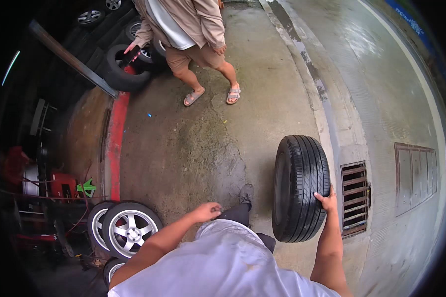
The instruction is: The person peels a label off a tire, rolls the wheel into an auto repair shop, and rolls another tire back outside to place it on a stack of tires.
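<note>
A black tire [302,188] stands upright on its tread on the wet concrete, to the right of my legs. My right hand [327,199] rests against the right side of its tread, thumb and fingers spread apart. Near my left thigh hangs my left hand [208,212], its fingers curled in; whether anything is inside them is too small to tell. Left of that hand, wheels with silver five-spoke rims [132,233] lean together on the ground. My shoe [246,193] shows ahead of my body.
Another person [195,44] in sandals stands ahead, a dark phone [130,56] in one hand. Tires [119,74] stack behind a red curb [116,148]. A metal drain grate [354,199] lies right of the tire. Red equipment [63,185] sits at the left.
</note>
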{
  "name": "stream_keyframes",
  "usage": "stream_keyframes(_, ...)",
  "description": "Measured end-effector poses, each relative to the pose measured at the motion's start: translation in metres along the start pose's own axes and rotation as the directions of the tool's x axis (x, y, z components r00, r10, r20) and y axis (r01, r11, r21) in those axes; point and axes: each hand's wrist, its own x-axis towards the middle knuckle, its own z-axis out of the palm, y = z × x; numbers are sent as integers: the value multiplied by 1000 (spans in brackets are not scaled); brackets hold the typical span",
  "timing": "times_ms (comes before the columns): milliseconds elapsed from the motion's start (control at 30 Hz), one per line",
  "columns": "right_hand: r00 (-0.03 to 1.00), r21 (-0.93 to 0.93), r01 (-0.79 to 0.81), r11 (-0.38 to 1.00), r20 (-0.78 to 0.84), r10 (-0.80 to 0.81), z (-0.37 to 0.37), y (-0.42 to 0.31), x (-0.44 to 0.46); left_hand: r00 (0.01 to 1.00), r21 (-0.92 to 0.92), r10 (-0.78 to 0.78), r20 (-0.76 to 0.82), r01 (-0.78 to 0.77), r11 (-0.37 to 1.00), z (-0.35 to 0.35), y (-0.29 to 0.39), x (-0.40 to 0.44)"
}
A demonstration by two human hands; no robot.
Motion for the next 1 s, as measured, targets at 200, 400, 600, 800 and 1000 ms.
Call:
stream_keyframes(200, 996, 14, 82, 997, 42, -82, 9, -175, 199, 958, 157, 60, 280, -107, 982, -29, 131, 224)
stream_keyframes(400, 897, 137, 429, 893, 47, -439, 30, -265, 229, 955, -38, -137, 265, 152, 988, -36, 162, 327)
stream_keyframes(600, 917, 65, 374, 925, 122, -380, 56, -294, 234, 969, -223, -151, 195, 193, 955, -84, 166, 378)
stream_keyframes(800, 924, -98, 366, 925, 159, -348, 95, -462, 397, 974, -330, -211, -78, 174, 928, -154, 180, 460)
stream_keyframes(1000, 893, 122, 390, 913, 191, -407, 162, -644, 585, 961, -328, -246, -128, 193, 925, -273, 198, 549)
